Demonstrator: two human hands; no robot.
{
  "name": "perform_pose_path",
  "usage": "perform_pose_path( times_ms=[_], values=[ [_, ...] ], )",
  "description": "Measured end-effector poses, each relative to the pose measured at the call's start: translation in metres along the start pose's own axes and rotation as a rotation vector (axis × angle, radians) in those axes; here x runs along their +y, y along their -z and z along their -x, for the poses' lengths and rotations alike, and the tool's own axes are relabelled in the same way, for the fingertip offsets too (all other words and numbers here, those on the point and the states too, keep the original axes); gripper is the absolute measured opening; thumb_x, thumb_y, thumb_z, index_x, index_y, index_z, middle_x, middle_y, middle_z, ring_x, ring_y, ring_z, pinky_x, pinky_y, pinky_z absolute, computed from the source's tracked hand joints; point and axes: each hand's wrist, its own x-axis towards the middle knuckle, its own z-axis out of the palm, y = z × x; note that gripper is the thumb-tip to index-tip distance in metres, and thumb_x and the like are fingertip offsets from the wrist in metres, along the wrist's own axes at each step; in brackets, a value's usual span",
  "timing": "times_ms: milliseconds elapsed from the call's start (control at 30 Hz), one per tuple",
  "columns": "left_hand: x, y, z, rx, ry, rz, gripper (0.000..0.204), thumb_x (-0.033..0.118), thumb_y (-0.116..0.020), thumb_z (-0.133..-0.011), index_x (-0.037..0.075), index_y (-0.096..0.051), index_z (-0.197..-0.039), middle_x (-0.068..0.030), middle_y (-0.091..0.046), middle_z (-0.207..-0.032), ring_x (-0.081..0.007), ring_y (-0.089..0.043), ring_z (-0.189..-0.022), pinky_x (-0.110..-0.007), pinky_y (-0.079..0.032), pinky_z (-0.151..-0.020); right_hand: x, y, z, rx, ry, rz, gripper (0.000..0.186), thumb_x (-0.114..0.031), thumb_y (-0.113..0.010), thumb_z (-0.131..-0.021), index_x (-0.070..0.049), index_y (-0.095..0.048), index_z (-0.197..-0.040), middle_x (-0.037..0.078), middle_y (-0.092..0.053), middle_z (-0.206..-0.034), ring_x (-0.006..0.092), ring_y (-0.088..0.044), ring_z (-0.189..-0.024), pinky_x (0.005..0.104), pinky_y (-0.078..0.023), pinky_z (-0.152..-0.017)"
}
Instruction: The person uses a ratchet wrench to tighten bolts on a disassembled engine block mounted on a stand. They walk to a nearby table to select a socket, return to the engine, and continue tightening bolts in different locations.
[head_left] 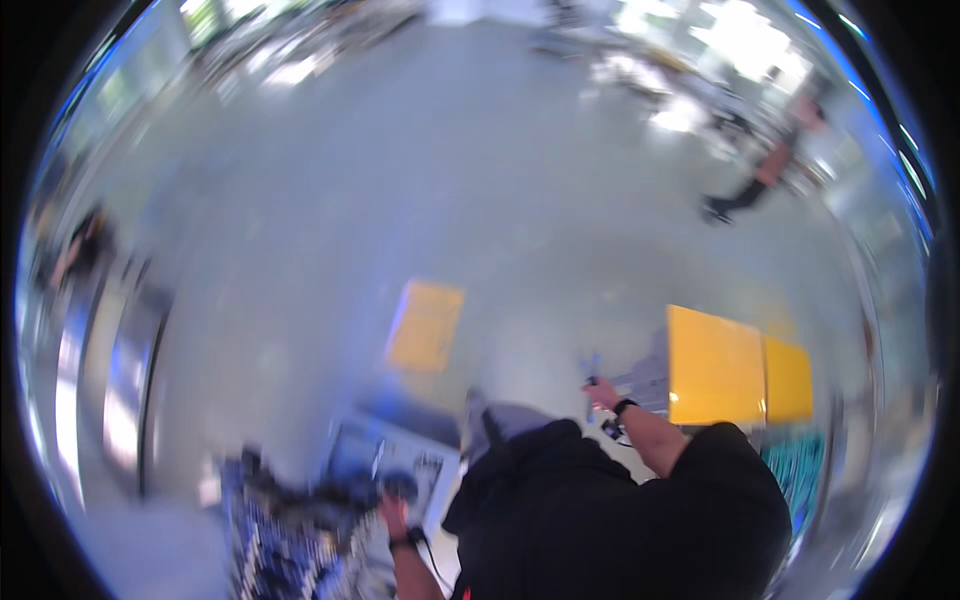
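My right hand (pixel 606 394) is closed on a slim blue-and-dark item (pixel 593 381), too blurred to identify, beside a grey surface at the left edge of a large yellow panel (pixel 715 365). My left hand (pixel 394 515) is low at the left, at a dark round item (pixel 400 488) above a grey framed top (pixel 350 440); motion blur hides whether its fingers grip it. Just left of that hand is a jumble of dark and metallic pieces (pixel 280 530).
Two people appear, blurred, at far left (pixel 85 245) and upper right (pixel 770 160). A smaller yellow panel (pixel 787 380) stands at right, above a teal bin (pixel 795 475). A yellow rectangle (pixel 425 325) lies ahead. Metal columns (pixel 135 380) line the left; cluttered benches (pixel 660 80) line the back.
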Motion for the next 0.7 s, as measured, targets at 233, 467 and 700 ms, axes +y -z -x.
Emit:
perform_pose_path(
  times_ms=[233, 467, 700],
  values=[
    [0.059, -0.115, 0.084, 0.138, -0.031, -0.226, 0.023, 0.024, -0.050, -0.087, 0.006, -0.060, -0.099, -0.0045, -0.058, -0.068, -0.0131, -0.055, -0.056, -0.025, -0.046, -0.052, 0.071, 0.025, -0.092, -0.459, 0.003, 0.359, 0.041, -0.032, -0.057, -0.081, 0.001, -0.060, -0.104, 0.014, -0.066, -0.079, 0.0290, -0.062, -0.071, 0.0366, -0.046, -0.059],
    [-0.109, -0.026, 0.244, 0.916, 0.243, 0.326, 0.020, 0.020, -0.050, -0.084, 0.009, -0.059, -0.099, -0.0039, -0.058, -0.072, -0.0133, -0.055, -0.059, -0.027, -0.045, -0.049, -0.136, -0.138, -0.128, -0.968, 0.139, 1.042, 0.028, -0.026, -0.058, -0.078, 0.001, -0.059, -0.069, 0.008, -0.055, -0.054, 0.0152, -0.048, -0.040, 0.0323, -0.032, -0.038],
    [-0.203, -0.159, 0.329, 1.295, 0.357, 0.827, 0.025, 0.017, -0.048, -0.083, 0.005, -0.056, -0.103, -0.0080, -0.058, -0.082, -0.0169, -0.055, -0.064, -0.031, -0.046, -0.052, -0.335, -0.357, -0.194, -0.828, 0.310, 1.003, 0.031, -0.031, -0.057, -0.082, -0.005, -0.049, -0.066, 0.003, -0.046, -0.051, 0.0148, -0.046, -0.039, 0.0313, -0.039, -0.038]
  ],
)
